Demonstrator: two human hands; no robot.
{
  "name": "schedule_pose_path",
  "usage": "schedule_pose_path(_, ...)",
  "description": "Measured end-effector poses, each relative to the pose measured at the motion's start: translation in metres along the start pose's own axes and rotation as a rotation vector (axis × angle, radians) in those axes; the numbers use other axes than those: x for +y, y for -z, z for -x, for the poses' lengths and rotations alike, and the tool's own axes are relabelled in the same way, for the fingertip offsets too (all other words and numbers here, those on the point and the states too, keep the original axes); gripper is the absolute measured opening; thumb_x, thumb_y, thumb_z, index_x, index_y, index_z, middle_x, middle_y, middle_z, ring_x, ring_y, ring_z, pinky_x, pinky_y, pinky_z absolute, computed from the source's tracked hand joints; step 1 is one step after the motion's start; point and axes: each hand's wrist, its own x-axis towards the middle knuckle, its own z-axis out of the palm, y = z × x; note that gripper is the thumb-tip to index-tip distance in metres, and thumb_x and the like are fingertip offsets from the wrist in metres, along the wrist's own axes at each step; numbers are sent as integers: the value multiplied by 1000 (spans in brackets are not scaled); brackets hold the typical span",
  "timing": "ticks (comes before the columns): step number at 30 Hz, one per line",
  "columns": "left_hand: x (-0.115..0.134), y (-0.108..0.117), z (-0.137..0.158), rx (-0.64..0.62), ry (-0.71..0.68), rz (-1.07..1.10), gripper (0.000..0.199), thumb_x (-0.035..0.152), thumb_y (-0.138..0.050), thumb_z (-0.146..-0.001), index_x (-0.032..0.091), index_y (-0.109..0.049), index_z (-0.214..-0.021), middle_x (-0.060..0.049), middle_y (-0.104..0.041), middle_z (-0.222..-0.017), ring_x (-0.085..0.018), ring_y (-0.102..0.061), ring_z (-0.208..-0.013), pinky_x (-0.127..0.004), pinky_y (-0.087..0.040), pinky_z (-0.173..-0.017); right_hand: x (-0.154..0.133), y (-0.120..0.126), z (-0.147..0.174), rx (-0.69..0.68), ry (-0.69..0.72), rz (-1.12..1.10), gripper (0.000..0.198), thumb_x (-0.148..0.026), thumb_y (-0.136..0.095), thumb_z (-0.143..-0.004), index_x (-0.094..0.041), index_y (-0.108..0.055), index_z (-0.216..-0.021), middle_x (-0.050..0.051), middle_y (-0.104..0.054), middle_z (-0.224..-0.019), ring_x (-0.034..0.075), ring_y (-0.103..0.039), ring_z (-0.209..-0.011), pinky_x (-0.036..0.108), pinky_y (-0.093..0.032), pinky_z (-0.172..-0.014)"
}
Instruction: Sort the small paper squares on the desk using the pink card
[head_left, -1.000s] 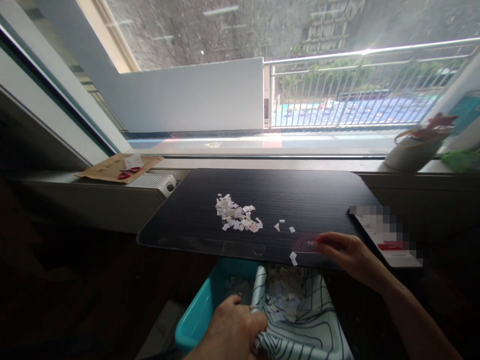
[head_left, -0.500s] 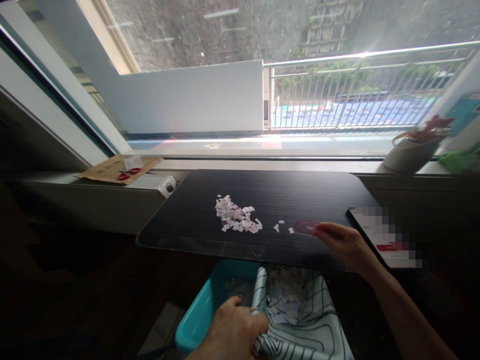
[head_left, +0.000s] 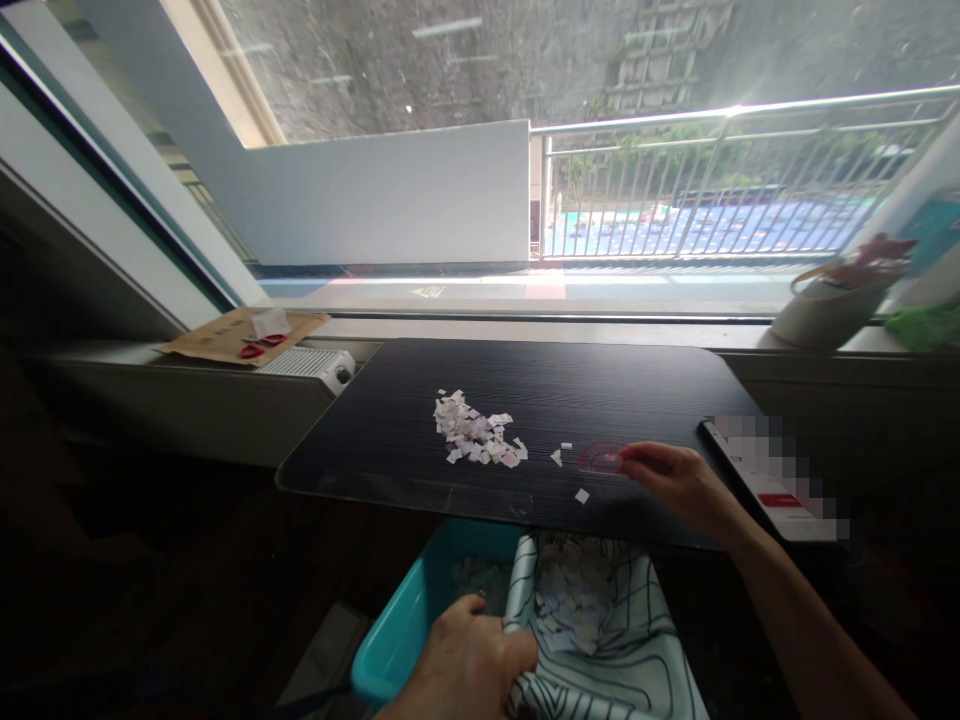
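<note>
My right hand (head_left: pixel 671 480) pinches a see-through pink protractor (head_left: pixel 598 457) flat against the dark table (head_left: pixel 630 385). Just in front of it lies one white paper scrap (head_left: pixel 582 496), with two more scraps to its left. Farther left on the tabletop is a loose pile of small paper scraps (head_left: pixel 476 430). Below the table edge, my left hand (head_left: pixel 469 650) is closed on the folded rim of a striped cloth (head_left: pixel 637 665), which holds many paper pieces. Beside the cloth stands a teal bin (head_left: pixel 401 625) with pale bits inside.
A phone (head_left: pixel 772 485) lies at the table's right end. On the left sill, red-handled scissors (head_left: pixel 262 346) rest on brown paper (head_left: pixel 202 338), near a white radiator (head_left: pixel 311 370). A pale pot (head_left: pixel 821 310) stands on the right sill before the window.
One paper scrap has slid toward the table's front edge. My right hand and the protractor have shifted slightly left. The left hand keeps its hold on the cloth.
</note>
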Motion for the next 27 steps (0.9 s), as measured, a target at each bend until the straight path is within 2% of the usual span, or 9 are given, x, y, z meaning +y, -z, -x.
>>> schedule_pose_path(10,3,2,0,8,15,26,15,35,-69,-68,23,-60,-70,3,-65,-74,-20,-63,-81,-39,-27,-105,1,6,35,-225,-23,-23,23,-37,-61,-80,-18,-74,-83,3,-74,-78,19,-66,-71,25,-51,-64)
schedule_pose_path(12,9,3,4,28,21,3,12,32,-68,-70,23,-60,-72,3,-66,-76,-19,-63,-82,-38,-27,-105,0,7,34,-206,-30,-54,24,-38,-62,-79,-18,-74,-84,4,-74,-79,20,-67,-73,26,-51,-65)
schedule_pose_path(14,14,3,7,63,23,-31,9,31,-66,-73,23,-62,-75,2,-67,-78,-19,-63,-84,-38,-26,-106,-1,6,26,-130,-22,-83,27,-40,-64,-78,-17,-74,-86,6,-76,-82,22,-68,-75,28,-52,-69)
schedule_pose_path(17,16,2,8,92,17,-58,9,32,-64,-75,24,-64,-79,2,-68,-80,-20,-64,-86,-39,-26,-106,-1,-2,0,28,23,-70,30,-42,-64,-76,-17,-75,-88,7,-77,-85,24,-69,-78,32,-53,-74)
schedule_pose_path(19,14,0,7,85,7,-56,12,35,-65,-75,23,-64,-79,1,-68,-79,-20,-64,-85,-40,-27,-105,1,-8,-18,84,44,-31,30,-43,-63,-77,-17,-75,-89,6,-77,-83,23,-70,-76,32,-53,-73)
schedule_pose_path(23,6,-2,6,90,6,-88,15,37,-66,-74,22,-65,-79,0,-68,-78,-20,-64,-81,-38,-31,-103,5,-16,-34,71,53,-5,31,-41,-62,-77,-16,-76,-91,6,-77,-83,23,-70,-76,32,-53,-74)
schedule_pose_path(26,2,-2,7,103,0,-122,14,36,-65,-74,22,-66,-79,-1,-68,-78,-19,-64,-79,-36,-32,-103,3,-12,-19,-3,56,-6,27,-38,-64,-77,-16,-76,-86,5,-77,-81,22,-69,-75,30,-53,-72)
schedule_pose_path(27,1,-1,7,103,0,-123,14,35,-65,-74,22,-66,-79,0,-69,-79,-19,-64,-79,-36,-32,-103,1,-10,-11,-74,55,-15,25,-37,-63,-78,-17,-76,-84,4,-77,-80,21,-69,-75,29,-52,-70)
